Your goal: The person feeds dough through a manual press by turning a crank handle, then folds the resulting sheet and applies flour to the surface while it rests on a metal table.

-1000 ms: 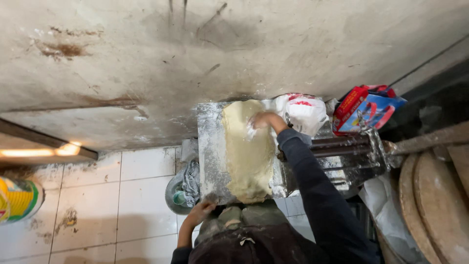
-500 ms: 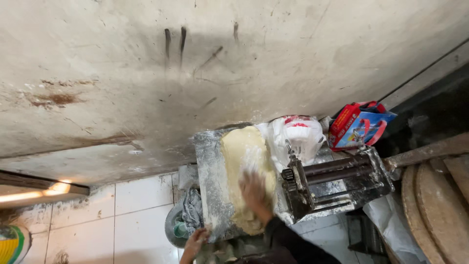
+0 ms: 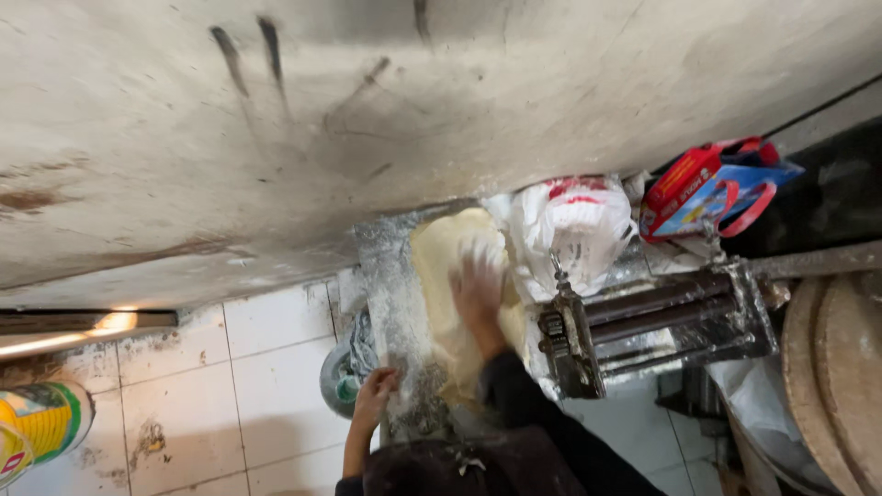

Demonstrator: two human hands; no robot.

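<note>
Right hand (image 3: 478, 285) lies flat and open on the dough sheet (image 3: 450, 276), whose long axis runs along the forearm. Left hand (image 3: 375, 393) seemingly grips the floured board (image 3: 397, 321) at its near edge.

Right hand (image 3: 478, 285) farther up the dough sheet (image 3: 450, 276) than before.

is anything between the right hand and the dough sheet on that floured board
Nothing visible. The right hand lies flat on the pale dough sheet, in direct contact. The left hand grips the floured board at its near edge, clear of the dough. The roller machine stands beside the board.
</note>
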